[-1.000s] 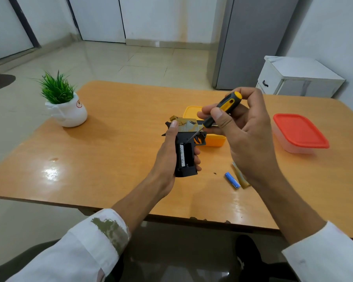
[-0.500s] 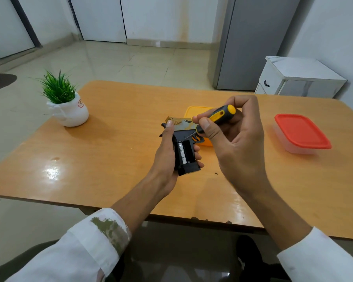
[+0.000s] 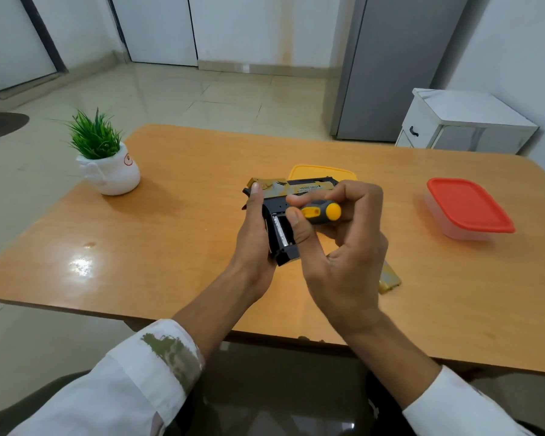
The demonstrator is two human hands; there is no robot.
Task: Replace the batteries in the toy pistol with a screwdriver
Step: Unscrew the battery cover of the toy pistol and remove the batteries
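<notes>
The left grip (image 3: pixel 255 243) curls around the toy pistol (image 3: pixel 296 189); the right grip (image 3: pixel 346 253) pinches the screwdriver (image 3: pixel 323 211) between thumb and fingers.

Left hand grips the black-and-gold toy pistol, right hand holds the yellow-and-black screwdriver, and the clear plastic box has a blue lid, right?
No: the head view shows the clear plastic box has a red lid, not blue. The left hand does grip the black-and-gold toy pistol, and the right hand holds the yellow-and-black screwdriver.

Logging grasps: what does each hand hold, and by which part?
Left hand grips the toy pistol by its grip; right hand pinches the screwdriver by its handle.
</notes>
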